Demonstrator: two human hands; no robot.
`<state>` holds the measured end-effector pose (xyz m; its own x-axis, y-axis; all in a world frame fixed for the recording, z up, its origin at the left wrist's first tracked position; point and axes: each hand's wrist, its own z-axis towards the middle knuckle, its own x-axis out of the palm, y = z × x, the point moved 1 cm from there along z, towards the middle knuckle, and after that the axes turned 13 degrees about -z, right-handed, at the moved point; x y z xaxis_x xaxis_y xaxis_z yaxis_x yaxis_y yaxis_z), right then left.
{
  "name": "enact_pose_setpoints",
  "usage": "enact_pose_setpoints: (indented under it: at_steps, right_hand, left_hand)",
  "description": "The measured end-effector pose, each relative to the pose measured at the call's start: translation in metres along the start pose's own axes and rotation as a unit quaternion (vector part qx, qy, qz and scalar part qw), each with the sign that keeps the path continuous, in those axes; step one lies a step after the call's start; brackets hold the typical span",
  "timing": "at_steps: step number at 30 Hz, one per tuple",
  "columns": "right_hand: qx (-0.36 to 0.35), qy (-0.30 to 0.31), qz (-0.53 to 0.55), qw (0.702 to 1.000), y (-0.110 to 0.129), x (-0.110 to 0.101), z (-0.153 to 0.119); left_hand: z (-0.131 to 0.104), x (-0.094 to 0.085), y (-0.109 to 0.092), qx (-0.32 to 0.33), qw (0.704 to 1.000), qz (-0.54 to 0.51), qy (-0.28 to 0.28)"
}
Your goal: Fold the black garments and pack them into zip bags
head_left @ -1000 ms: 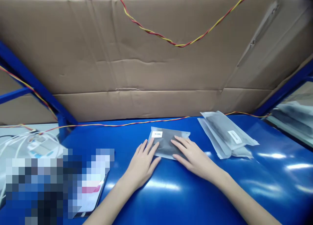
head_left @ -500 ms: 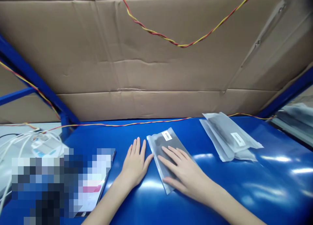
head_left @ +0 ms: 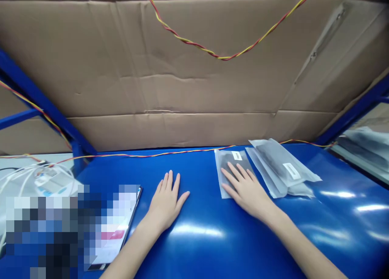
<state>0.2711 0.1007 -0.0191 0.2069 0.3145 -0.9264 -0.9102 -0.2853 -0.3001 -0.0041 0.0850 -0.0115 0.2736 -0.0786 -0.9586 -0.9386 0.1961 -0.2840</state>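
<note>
My right hand (head_left: 247, 190) lies flat with its fingers spread on a frosted zip bag (head_left: 223, 165), which has dark contents and a white barcode label near its top. Part of the bag is hidden under the palm. Flat on the blue tabletop (head_left: 197, 206), my left hand (head_left: 165, 200) rests with fingers stretched out and nothing in it. Just right of the covered bag, a small pile of similar frosted bags (head_left: 278, 165) lies overlapping, the top one also labelled.
A phone-like device (head_left: 117, 230), partly blurred out, lies left of my left forearm. White cables (head_left: 24, 177) are heaped at the far left. Cardboard (head_left: 182, 76) walls the back, with a twisted red-yellow wire (head_left: 225, 58) hanging across it. More bags (head_left: 367, 145) sit at the far right.
My right hand and the bag under it have slid right and away from me, up beside the pile of bags. The left hand has stayed in about the same place.
</note>
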Motion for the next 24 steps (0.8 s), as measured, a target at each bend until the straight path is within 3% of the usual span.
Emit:
enact_pose_setpoints:
  at_steps: [5,9,14,19,24]
  right_hand:
    - [0.056,-0.037,-0.047,0.997,-0.039,0.006,0.006]
    - [0.172,-0.067,-0.073,0.980,-0.074,0.001,0.004]
    - [0.320,0.014,-0.110,0.941,-0.110,0.001,-0.013]
    - [0.298,0.036,-0.085,0.950,-0.117,-0.007,-0.013]
    - [0.247,-0.009,-0.042,0.968,-0.092,-0.022,-0.002]
  left_hand:
    - [-0.001,-0.001,0.002,0.003,1.000,-0.009,0.002]
    - [-0.001,0.002,0.005,0.016,1.000,-0.017,-0.012]
    - [0.000,0.008,0.010,0.025,0.999,-0.020,-0.031]
    - [0.000,0.012,0.014,0.045,0.997,-0.025,-0.057]
    - [-0.001,0.006,0.009,0.031,0.999,-0.027,-0.036]
